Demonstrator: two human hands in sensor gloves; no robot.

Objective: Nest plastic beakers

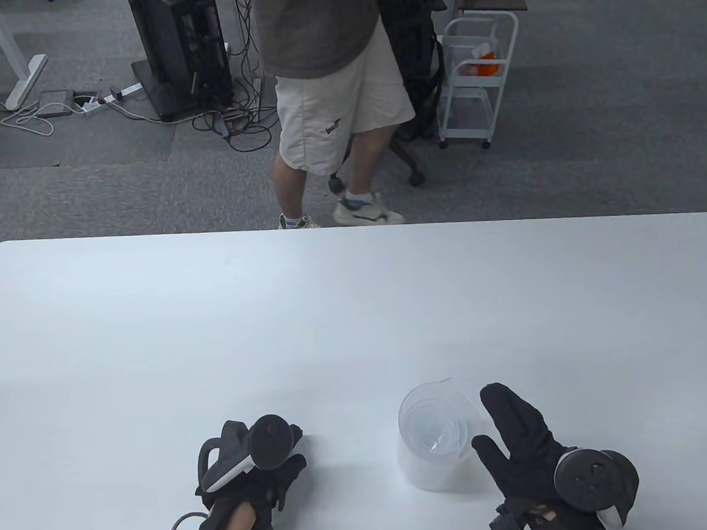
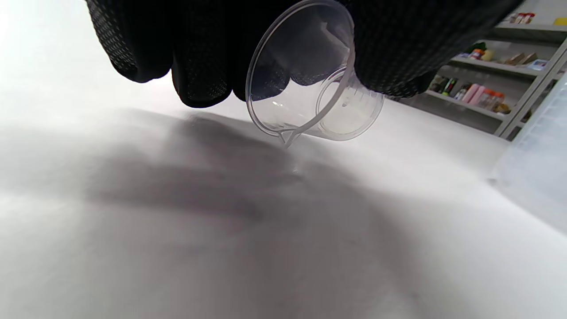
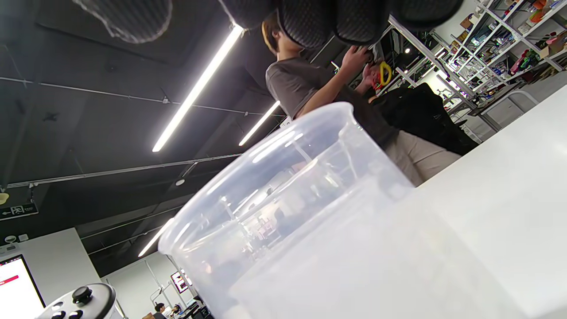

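A large translucent beaker (image 1: 434,451) stands upright at the table's front, with smaller beakers nested inside it. It fills the right wrist view (image 3: 319,230) and shows at the right edge of the left wrist view (image 2: 538,164). My right hand (image 1: 507,429) is spread open just right of it, its fingers (image 3: 310,20) above the rim, gripping nothing. My left hand (image 1: 276,467) is left of the large beaker. It holds a small clear beaker (image 2: 310,84) tipped on its side, spout down, a little above the table. The small beaker is hidden in the table view.
The white table (image 1: 332,314) stretches far and wide ahead of both hands. A person (image 1: 331,99) stands just beyond its far edge. A white cart (image 1: 477,78) and cables are on the floor behind.
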